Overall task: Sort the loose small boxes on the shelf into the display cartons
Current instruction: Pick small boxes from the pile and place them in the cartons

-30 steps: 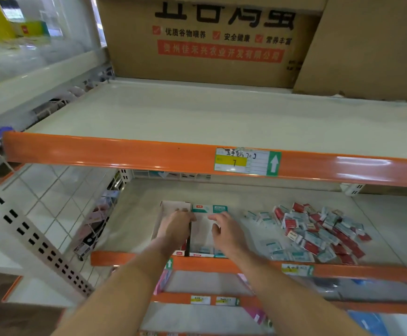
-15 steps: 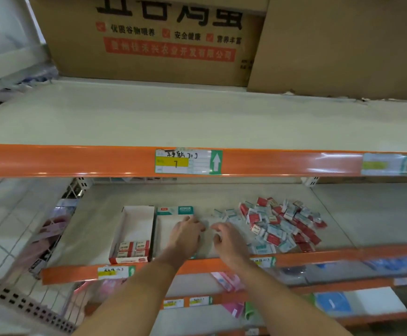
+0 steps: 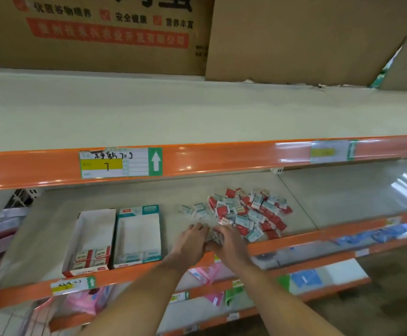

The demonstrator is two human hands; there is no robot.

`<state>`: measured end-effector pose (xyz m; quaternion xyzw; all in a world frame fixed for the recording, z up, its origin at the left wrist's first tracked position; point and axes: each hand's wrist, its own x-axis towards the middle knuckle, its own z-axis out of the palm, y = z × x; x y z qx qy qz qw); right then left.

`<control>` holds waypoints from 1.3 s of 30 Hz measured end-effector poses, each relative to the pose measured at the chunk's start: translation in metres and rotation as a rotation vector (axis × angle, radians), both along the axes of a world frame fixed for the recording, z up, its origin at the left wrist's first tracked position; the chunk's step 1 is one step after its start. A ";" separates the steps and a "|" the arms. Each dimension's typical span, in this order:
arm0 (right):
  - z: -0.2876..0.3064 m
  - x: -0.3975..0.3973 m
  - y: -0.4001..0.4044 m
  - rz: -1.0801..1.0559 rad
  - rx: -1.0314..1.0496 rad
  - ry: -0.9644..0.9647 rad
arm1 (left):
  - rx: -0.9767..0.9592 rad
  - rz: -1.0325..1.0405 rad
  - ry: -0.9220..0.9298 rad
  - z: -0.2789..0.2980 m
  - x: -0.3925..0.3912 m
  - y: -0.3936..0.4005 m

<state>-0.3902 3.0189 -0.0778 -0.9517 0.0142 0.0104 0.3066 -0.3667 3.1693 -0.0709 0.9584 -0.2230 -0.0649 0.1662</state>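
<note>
A heap of loose small red and teal boxes [image 3: 248, 212] lies on the middle shelf, right of centre. Two open display cartons stand to its left: a red-trimmed carton [image 3: 93, 241] with a few red boxes at its front, and a teal-trimmed carton [image 3: 139, 235] with teal boxes at its front. My left hand [image 3: 191, 241] and my right hand [image 3: 229, 241] meet at the near left edge of the heap, fingers curled around a few small boxes [image 3: 214, 235] between them. Blur hides exactly which fingers hold them.
An orange shelf lip [image 3: 221, 158] with a price tag [image 3: 121, 162] overhangs the working shelf. Large cardboard boxes [image 3: 105, 32] stand on the upper shelf. Lower shelves hold pink packets [image 3: 204, 272] and blue packets [image 3: 306, 278]. The shelf's orange front edge [image 3: 134, 272] runs under my wrists.
Both hands left the teal carton and moved right to the near edge of the loose heap, closing on a few boxes. The camera view swung right.
</note>
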 end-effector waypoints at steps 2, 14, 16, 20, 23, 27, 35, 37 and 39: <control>-0.003 0.001 -0.001 0.024 -0.001 0.005 | -0.028 0.007 0.003 -0.001 0.001 -0.005; -0.011 0.008 0.016 -0.182 -0.059 -0.034 | -0.284 0.269 0.075 -0.012 -0.014 0.004; -0.017 0.003 0.028 -0.237 -0.133 -0.087 | -0.374 0.310 0.097 -0.012 -0.020 0.010; -0.032 -0.003 0.042 -0.295 -0.136 -0.173 | -0.463 0.381 0.086 -0.016 -0.030 0.020; -0.036 -0.001 0.040 -0.263 -0.092 -0.150 | -0.476 0.405 0.078 -0.018 -0.032 0.023; -0.034 -0.006 0.030 -0.138 -0.011 -0.147 | -0.497 0.358 0.085 -0.018 -0.030 0.026; -0.023 -0.007 0.029 -0.169 0.095 -0.156 | -0.473 0.335 0.129 -0.022 -0.030 0.030; -0.019 -0.007 0.029 -0.185 0.093 -0.137 | -0.484 0.367 0.136 -0.021 -0.030 0.029; -0.015 -0.004 0.029 -0.190 0.090 -0.096 | -0.488 0.389 0.146 -0.019 -0.030 0.029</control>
